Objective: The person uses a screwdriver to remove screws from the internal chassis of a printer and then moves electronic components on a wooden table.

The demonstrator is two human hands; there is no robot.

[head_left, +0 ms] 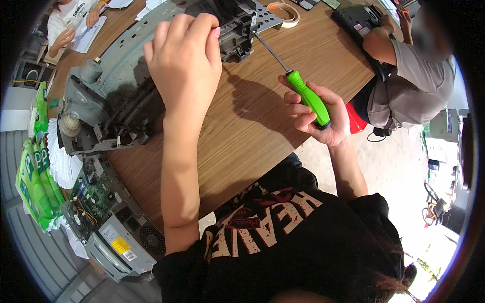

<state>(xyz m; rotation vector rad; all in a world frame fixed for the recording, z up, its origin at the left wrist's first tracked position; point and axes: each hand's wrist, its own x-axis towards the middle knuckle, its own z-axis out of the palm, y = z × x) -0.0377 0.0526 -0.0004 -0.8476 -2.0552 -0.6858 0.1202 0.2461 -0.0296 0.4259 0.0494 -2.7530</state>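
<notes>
A green-handled screwdriver [308, 99] is wrapped in the fingers of my right hand [331, 113]. Its metal shaft slants up and left, and the tip meets the end of a dark plastic mechanism [237, 38] beside a perforated metal plate. That mechanism belongs to a large grey metal and plastic machine frame [121, 68], apparently from a printer, lying across the table. My left hand [184, 53] is over the frame with its fingers curled down and closed; the fingertips are mostly hidden, so what they grip cannot be made out.
The wooden table [227, 131] carries a roll of tape [285, 15] at the back. An opened computer case [118, 212] stands left of me, near green packages [35, 187]. On the right, a person [414, 81] works at a black device [353, 22]. Another person [70, 25] handles papers at far left.
</notes>
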